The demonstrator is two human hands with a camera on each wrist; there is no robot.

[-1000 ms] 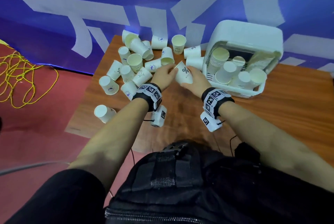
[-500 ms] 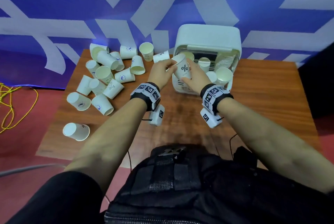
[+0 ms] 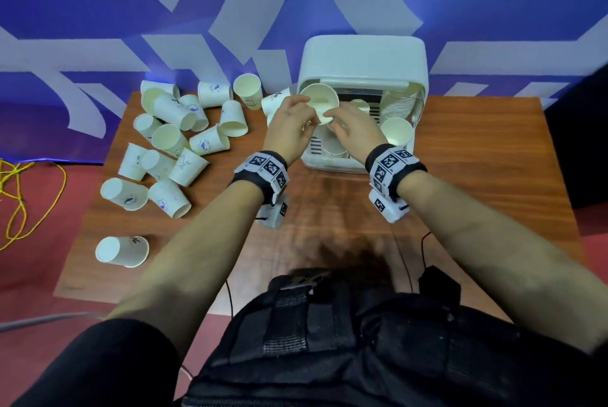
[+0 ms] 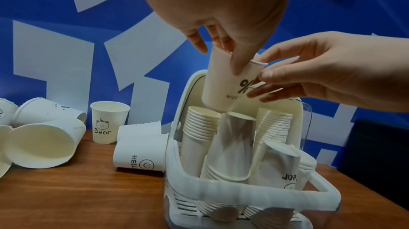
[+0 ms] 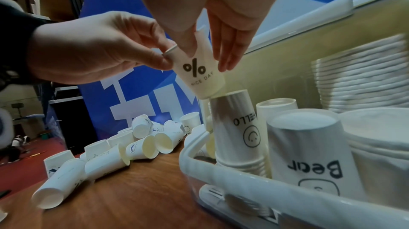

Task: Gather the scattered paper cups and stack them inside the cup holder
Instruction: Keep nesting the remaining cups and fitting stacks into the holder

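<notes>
Both hands hold one white paper cup (image 3: 320, 103) printed "% NICE DAY" (image 5: 199, 73), mouth up, over the open white cup holder (image 3: 329, 165). My left hand (image 3: 306, 110) pinches its rim from the left (image 4: 221, 54). My right hand (image 3: 332, 119) pinches its side from the right (image 5: 205, 54). The cup's base (image 4: 219, 108) hangs just over an upside-down stack marked "HELLO" (image 5: 234, 119). More stacks fill the holder (image 4: 243, 196), some upright (image 4: 199, 127). Several loose cups (image 3: 184, 143) lie on the table's left half.
One cup (image 3: 121, 250) lies alone near the front left edge of the wooden table (image 3: 329, 209). The holder's raised lid (image 3: 362, 54) stands against a blue and white backdrop. A yellow cable (image 3: 19, 202) lies on the red floor at left. A dark object (image 3: 585, 143) stands at right.
Both hands carried the cup from above the table to above the holder and turned it mouth up. The head view swung right, so the holder now sits at centre.
</notes>
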